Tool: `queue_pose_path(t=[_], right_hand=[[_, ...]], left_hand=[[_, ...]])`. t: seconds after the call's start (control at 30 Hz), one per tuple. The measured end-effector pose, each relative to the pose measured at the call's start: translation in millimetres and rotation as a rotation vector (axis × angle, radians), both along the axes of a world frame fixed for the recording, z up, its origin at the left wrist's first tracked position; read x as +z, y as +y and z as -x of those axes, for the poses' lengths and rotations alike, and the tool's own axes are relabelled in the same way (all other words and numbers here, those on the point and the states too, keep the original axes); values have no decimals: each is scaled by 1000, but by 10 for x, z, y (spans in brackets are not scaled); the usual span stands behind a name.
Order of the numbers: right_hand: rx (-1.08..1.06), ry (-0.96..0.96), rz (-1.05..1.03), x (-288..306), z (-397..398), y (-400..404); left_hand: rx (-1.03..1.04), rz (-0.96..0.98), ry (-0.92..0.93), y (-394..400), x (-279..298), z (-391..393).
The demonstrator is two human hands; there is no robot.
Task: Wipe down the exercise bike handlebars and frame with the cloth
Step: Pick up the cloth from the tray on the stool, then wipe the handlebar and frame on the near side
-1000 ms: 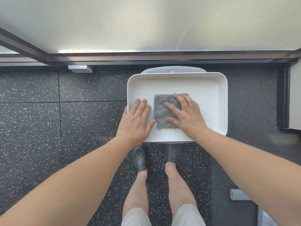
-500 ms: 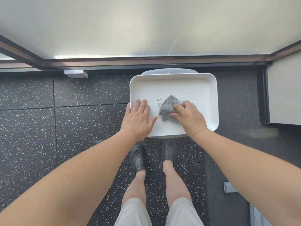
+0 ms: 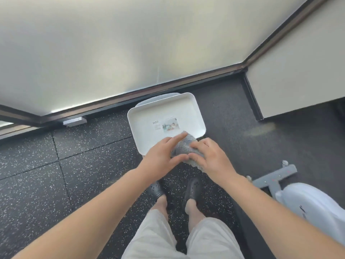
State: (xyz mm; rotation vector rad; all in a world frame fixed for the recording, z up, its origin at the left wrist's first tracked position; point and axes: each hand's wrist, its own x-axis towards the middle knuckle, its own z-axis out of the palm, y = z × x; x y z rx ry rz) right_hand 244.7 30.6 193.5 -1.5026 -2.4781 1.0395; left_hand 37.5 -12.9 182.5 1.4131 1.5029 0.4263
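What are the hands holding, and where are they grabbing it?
The grey cloth, bunched between both hands: left hand on its left side, right hand on its right.

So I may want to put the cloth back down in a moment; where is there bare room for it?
The white tray is bare apart from its printed label; its far half toward the window frame is free. The speckled floor left of the tray is open too. It is crowded at the tray's near edge, where both hands bunch the grey cloth.
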Motion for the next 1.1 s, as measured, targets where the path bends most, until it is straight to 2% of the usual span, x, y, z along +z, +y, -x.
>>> queue_pose_path(t=[0.07,0.27,0.4,0.5,0.57,0.67,0.77,0.87,0.93,1.0,1.1], right_hand=[[-33,38,-6,196,-179,-215],[-241,193,145,707,-796,-817],[-653,379,192,1038,-1266,-1223],[-1044,727,501,1293,-1693,-1539],[-1230,862,713,1471,-2071,-1774],[-1339,1108,983,1681,-2631,-2106],[-1345,1241,1076,1854,-3157,-2505],[-1267,1299,959,1972,-3603,-2944],[-1243,1233,738,2016,-3811,-3179],[-1235,1077,501,2082,-4007,-3428],[-1227,701,227,2134,-4213,-3725]], left_hand=[[-43,15,-40,-103,246,-129],[-77,-19,-137,-361,816,-743],[2,31,-248,-508,1142,-1255],[40,84,-345,-631,1354,-1691],[10,115,-370,-764,1498,-2083],[-38,175,-397,-1017,1684,-2641],[-129,202,-428,-1296,1864,-3155],[-200,229,-457,-1554,2029,-3617],[-253,227,-427,-1682,2116,-3863],[-311,202,-369,-1832,2198,-4136],[-387,99,-243,-2014,2294,-4467]])
